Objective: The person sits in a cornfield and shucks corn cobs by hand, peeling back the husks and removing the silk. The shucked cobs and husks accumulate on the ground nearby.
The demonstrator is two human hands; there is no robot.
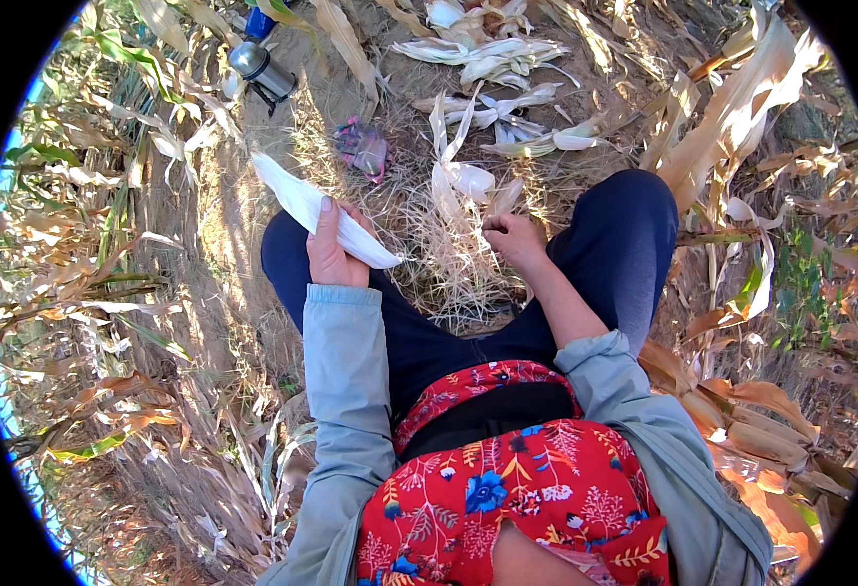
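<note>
My left hand (341, 245) grips a long, pale corn husk (319, 212) above my left knee, the thumb pressed along its upper face. The husk points up and to the left; whether it is one leaf or several layers, or wraps an ear, I cannot tell. By the inside of my right knee, my right hand (518, 240) hangs low with its fingers curled. No object shows in it, but the finger undersides are hidden. Just beyond it, peeled-back husks (465, 178) lie on dry grass (465, 256) between my legs.
More husks (502, 58) lie scattered farther out. A crumpled dark and pink cloth-like item (364, 149) rests on the soil. A steel vacuum flask (264, 69) lies near a blue object (259, 23). Dry corn stalks and leaves (729, 110) crowd both sides.
</note>
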